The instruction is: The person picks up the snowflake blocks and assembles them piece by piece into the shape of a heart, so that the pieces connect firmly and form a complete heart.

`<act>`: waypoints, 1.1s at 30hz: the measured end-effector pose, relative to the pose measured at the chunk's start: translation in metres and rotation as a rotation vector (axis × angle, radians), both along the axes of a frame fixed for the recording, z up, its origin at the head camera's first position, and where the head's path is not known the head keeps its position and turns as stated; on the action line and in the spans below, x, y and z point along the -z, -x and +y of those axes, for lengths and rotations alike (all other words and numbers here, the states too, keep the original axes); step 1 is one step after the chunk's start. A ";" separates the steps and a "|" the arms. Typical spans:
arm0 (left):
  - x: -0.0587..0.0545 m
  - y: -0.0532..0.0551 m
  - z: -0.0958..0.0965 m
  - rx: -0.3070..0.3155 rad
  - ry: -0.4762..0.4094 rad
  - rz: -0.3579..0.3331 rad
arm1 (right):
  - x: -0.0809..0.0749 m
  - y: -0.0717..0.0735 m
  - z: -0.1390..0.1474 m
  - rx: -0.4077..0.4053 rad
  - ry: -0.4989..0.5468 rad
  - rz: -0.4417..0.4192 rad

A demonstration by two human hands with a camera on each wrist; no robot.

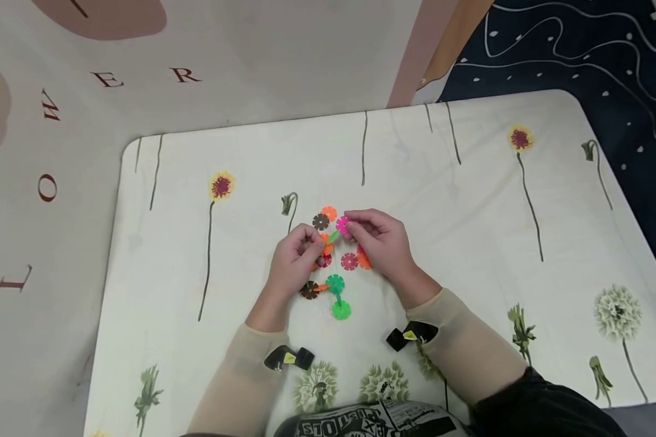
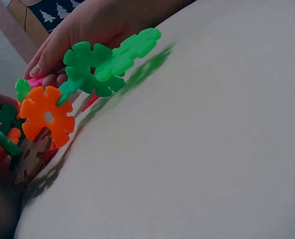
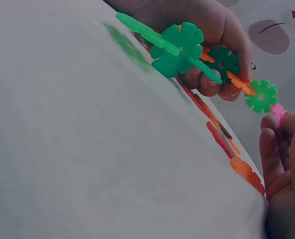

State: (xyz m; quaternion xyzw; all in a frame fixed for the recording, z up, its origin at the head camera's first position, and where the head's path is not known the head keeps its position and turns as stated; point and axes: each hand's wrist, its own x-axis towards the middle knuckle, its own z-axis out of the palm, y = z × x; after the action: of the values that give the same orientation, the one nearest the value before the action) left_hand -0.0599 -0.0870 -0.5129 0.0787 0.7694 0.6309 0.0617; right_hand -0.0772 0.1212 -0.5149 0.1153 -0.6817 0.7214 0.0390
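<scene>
My left hand (image 1: pixel 295 255) pinches a joined chain of notched flower-shaped plastic discs near an orange disc (image 3: pixel 241 83). At the chain's upper end is a light green disc (image 3: pixel 261 96). My right hand (image 1: pixel 379 240) pinches a pink disc (image 1: pixel 342 224) between thumb and forefinger. The pink disc meets the light green disc's edge; whether their notches interlock I cannot tell. The chain's other part hangs below the left hand: a brown disc (image 1: pixel 309 290), another orange disc (image 2: pixel 48 117), a darker green disc (image 1: pixel 334 283) and a bright green disc (image 1: pixel 341 309). Fingers hide some links.
Loose discs lie on the flower-printed tabletop (image 1: pixel 443 200): an orange one (image 1: pixel 329 212) and a brown one (image 1: pixel 320 222) beyond the hands, a red one (image 1: pixel 349 261) and an orange one (image 1: pixel 364 260) by the right hand. A lettered pale wall or panel (image 1: pixel 279 67) borders the far side.
</scene>
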 end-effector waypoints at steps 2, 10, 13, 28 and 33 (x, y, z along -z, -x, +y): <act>0.000 0.000 0.000 0.001 0.000 0.003 | 0.000 0.000 0.000 -0.008 -0.011 0.006; 0.000 0.000 0.000 -0.006 -0.031 -0.008 | 0.001 0.000 0.001 -0.023 -0.018 0.017; 0.000 0.000 0.000 -0.009 -0.049 -0.014 | 0.002 0.001 0.001 -0.028 -0.014 0.019; -0.003 0.002 -0.003 0.025 -0.130 -0.043 | 0.001 0.000 0.001 -0.050 -0.024 -0.003; -0.003 0.001 -0.004 0.029 -0.151 -0.055 | -0.001 -0.001 0.001 -0.050 -0.051 0.020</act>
State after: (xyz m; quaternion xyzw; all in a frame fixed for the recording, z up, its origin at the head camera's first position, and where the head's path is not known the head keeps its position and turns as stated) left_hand -0.0610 -0.0907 -0.5097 0.0767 0.7165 0.6880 0.0857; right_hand -0.0760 0.1224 -0.5141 0.1406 -0.6962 0.7035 0.0247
